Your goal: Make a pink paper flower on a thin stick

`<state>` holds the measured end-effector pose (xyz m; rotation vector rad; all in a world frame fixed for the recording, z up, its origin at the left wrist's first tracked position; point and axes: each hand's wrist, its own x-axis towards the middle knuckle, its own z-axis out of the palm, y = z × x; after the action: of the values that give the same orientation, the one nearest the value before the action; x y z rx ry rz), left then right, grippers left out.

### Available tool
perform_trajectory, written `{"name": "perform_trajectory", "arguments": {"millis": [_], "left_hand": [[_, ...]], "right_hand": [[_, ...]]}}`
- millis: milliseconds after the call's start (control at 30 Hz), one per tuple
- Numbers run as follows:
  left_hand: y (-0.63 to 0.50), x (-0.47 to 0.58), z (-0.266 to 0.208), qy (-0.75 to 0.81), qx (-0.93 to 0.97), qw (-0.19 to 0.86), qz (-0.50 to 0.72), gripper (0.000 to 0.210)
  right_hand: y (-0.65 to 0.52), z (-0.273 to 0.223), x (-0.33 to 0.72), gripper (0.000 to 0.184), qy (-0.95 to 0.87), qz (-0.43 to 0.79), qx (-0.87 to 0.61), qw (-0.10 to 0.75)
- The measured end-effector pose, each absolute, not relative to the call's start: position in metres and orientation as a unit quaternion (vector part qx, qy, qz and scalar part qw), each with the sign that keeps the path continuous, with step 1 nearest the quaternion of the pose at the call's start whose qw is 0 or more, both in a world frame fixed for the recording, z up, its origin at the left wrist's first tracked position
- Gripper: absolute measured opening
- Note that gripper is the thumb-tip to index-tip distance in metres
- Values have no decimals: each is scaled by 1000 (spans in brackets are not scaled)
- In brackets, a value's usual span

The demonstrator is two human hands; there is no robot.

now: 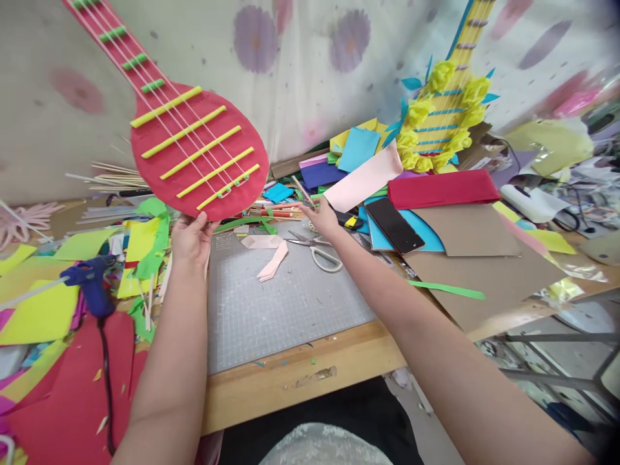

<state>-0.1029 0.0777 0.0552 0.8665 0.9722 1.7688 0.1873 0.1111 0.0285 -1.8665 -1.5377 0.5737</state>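
Note:
My left hand [191, 242] grips the bottom edge of a red paper lute [159, 139], thumb in front. The lute leans upright, with yellow and green bars and white strings across it. My right hand [320, 216] is closed on a thin pencil-like stick [301, 189] over the far side of the grey cutting mat [285, 310]. Just below that hand, a pair of scissors [325, 258] lies on the mat. Beside the scissors are folded pale pink paper strips [272, 261]. Part of the left fingers is hidden behind the lute.
A blue glue gun [97, 281] rests among paper scraps at left, its cord hanging forward. To the right lie a black phone [394, 225], cardboard [484, 284] and a red paper roll [443, 188]. A yellow paper lute [438, 123] with flowers stands behind.

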Motion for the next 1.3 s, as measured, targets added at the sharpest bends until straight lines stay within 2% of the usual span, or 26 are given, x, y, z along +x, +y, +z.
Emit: {"name": "perform_trajectory", "arguments": {"millis": [67, 233, 467, 733, 933, 1033, 1167, 1200, 1300], "left_hand": [[78, -94, 49, 401, 357, 476, 697, 25], [85, -69, 23, 404, 386, 546, 625, 38], [117, -48, 8, 440, 395, 541, 598, 36], [141, -41, 4, 533, 383, 465, 594, 28], [130, -41, 12, 586, 411, 335, 613, 51], [109, -46, 17, 600, 469, 243, 601, 48], [67, -54, 13, 559, 588, 249, 528, 30], [57, -55, 10, 549, 621, 255, 498, 30], [32, -60, -2, 535, 709, 219, 404, 36]], "right_hand": [[108, 21, 189, 43, -548, 214, -722, 365], [81, 5, 199, 39, -521, 195, -715, 423], [70, 3, 201, 38, -566, 182, -715, 369], [74, 0, 201, 34, -588, 172, -701, 365], [82, 5, 208, 38, -593, 137, -705, 364], [78, 7, 209, 37, -602, 148, -686, 381], [51, 5, 194, 35, -643, 188, -641, 374], [42, 4, 189, 33, -664, 186, -628, 362], [22, -1, 176, 45, -755, 119, -567, 307]]}}
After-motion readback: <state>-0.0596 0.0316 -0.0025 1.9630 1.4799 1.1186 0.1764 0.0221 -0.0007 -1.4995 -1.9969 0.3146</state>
